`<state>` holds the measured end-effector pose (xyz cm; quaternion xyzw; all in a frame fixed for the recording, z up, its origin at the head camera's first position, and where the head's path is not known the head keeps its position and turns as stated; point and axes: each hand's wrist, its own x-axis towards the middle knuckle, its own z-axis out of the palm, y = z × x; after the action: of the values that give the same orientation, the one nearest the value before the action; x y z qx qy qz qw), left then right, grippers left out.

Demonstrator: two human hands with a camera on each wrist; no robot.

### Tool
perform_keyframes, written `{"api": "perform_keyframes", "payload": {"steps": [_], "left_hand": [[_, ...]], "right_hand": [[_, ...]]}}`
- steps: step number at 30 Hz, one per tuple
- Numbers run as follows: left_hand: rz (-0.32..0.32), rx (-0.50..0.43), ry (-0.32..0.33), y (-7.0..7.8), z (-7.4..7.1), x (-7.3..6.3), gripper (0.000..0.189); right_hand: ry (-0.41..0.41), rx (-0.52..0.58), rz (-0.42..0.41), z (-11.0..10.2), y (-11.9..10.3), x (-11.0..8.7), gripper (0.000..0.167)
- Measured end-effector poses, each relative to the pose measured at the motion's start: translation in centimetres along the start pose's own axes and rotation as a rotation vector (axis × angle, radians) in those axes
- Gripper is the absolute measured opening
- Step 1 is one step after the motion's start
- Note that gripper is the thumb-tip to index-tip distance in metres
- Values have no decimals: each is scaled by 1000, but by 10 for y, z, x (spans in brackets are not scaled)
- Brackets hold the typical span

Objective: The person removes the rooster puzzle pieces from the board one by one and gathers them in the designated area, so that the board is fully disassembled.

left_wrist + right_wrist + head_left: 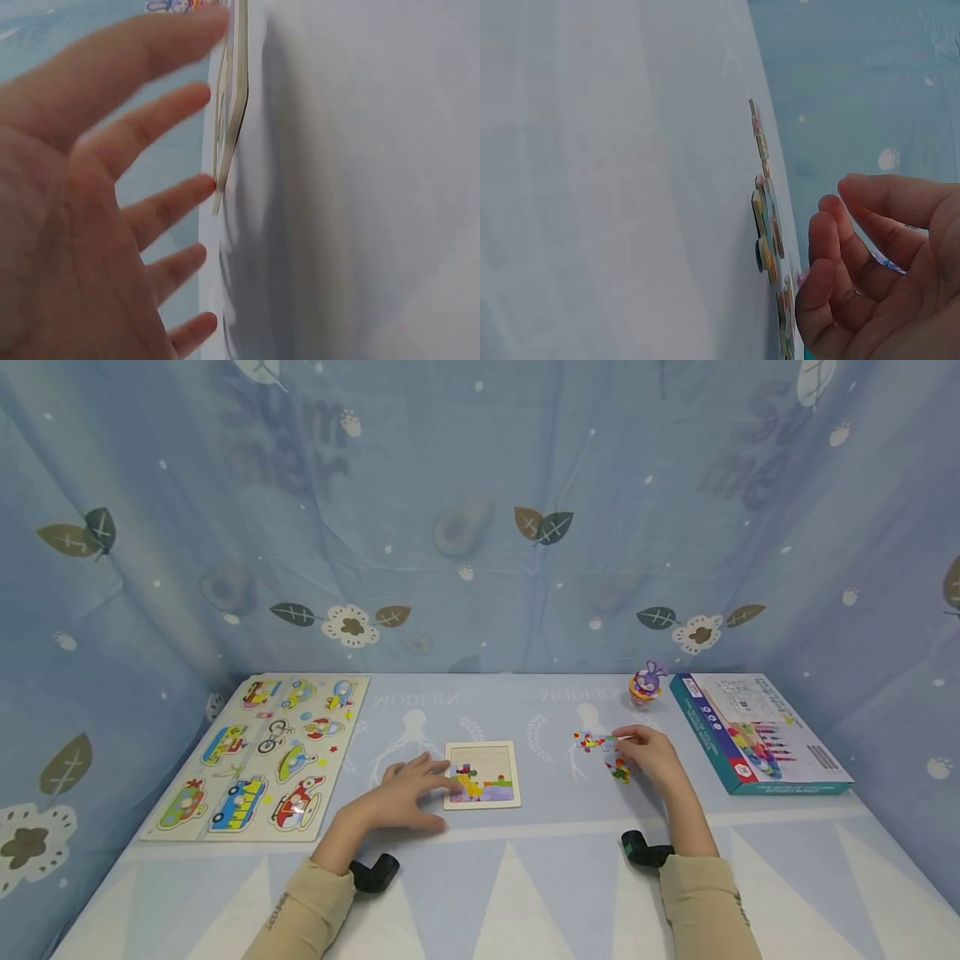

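L hand (405,793): fingers spread, puzzle tray (482,755) at fingertips | R hand (651,755): fingers bent, can't tell if pinching anything, puzzle pieces (588,742) left of fingertips

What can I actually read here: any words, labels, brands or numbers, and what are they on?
"MODERN": on the table cover, printed twice.
"sum mer": on the curtain, left of the middle, faint.
Curtain, right side: more faint lettering, too blurred to read.
Box on the right: plenty of print, too small to read.
Left sleeve: dark lettering, too small to be sure.
Right sleeve: a dark mark at its edge, unreadable.
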<state>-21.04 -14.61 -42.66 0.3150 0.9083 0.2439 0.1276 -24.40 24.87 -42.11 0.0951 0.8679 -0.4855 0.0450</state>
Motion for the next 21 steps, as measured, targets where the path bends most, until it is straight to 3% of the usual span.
{"api": "perform_keyframes", "payload": {"steps": [9, 21], "left_hand": [[-38, -43, -40, -3, -3, 2, 42], [-49, -63, -39, -3, -3, 2, 40]], "right_hand": [[-24, 12, -39, 4, -3, 0, 34], [-69, 39, -63, 19, -16, -1, 32]]}}
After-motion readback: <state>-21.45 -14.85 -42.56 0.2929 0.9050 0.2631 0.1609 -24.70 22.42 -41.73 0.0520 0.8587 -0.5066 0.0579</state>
